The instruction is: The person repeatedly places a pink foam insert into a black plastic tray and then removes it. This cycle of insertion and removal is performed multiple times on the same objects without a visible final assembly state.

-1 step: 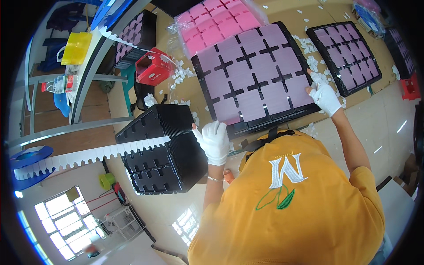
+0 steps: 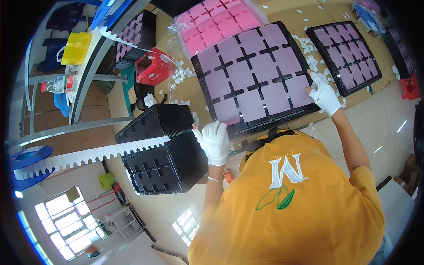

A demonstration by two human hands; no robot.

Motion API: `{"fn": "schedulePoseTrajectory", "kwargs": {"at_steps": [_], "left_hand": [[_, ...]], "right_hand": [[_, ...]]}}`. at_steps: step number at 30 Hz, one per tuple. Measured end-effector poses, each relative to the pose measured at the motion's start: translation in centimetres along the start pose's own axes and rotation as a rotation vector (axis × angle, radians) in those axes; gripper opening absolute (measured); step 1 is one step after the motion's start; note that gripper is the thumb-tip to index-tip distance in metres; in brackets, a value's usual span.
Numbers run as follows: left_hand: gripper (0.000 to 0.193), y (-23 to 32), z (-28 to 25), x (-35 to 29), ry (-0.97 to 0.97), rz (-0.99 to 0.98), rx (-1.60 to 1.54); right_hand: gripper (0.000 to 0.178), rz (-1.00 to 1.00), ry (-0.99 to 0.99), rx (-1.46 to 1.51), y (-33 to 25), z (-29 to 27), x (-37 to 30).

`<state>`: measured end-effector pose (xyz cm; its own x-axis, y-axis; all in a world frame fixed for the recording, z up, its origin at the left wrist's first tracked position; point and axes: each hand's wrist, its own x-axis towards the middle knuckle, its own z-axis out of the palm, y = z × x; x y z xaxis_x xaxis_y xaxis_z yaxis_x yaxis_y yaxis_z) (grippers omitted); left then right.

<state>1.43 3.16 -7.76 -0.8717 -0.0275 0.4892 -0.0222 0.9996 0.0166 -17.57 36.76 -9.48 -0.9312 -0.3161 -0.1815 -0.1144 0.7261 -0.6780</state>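
In front of me lies a large black plastic tray [image 2: 259, 120] filled with mauve foam pads [image 2: 251, 99], with dark cross-shaped gaps between them. My left hand [image 2: 213, 143], in a white glove with a bare thumb tip, is closed at its near left corner, thumb sticking out leftward. Part of that grip is hidden. On the tray's right rim, my right hand [image 2: 325, 96] is closed with thumb and forefinger tips bare. Left of my left hand stands a tall stack of black trays [image 2: 152, 152].
Pink foam [image 2: 216, 22] in clear plastic lies beyond the tray. Another filled tray [image 2: 346, 57] is at the right. White scraps [image 2: 311, 62] litter the brown work surface. A red box [image 2: 153, 66] stands at left, near a notched white strip [image 2: 95, 154] on a blue reel [image 2: 31, 161].
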Motion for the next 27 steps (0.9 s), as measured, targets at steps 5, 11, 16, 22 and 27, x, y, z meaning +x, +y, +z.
{"fn": "schedulePoseTrajectory", "kwargs": {"at_steps": [5,11,16,22,27], "left_hand": [[0.021,0.5,-0.2,-0.6,-0.042,0.009,-0.016],[0.018,0.6,-0.2,-1.2,-0.07,-0.007,-0.013],[0.019,0.8,-0.4,-1.0,-0.059,-0.008,-0.042],[0.016,0.8,-0.8,-1.0,-0.138,-0.009,0.006],[0.029,1.4,-3.5,-0.9,-0.261,-0.057,-0.084]], "right_hand": [[0.066,0.032,-0.048,-0.049,0.3,-0.3,-0.2],[0.07,0.023,-0.089,-0.186,0.0,-0.7,-0.3],[0.069,0.004,-0.073,-0.242,-0.2,-0.7,-0.4],[0.068,0.078,-0.088,-0.35,-4.6,-2.0,-1.6],[0.046,-0.132,0.035,-0.573,-2.5,-3.2,-4.4]]}}
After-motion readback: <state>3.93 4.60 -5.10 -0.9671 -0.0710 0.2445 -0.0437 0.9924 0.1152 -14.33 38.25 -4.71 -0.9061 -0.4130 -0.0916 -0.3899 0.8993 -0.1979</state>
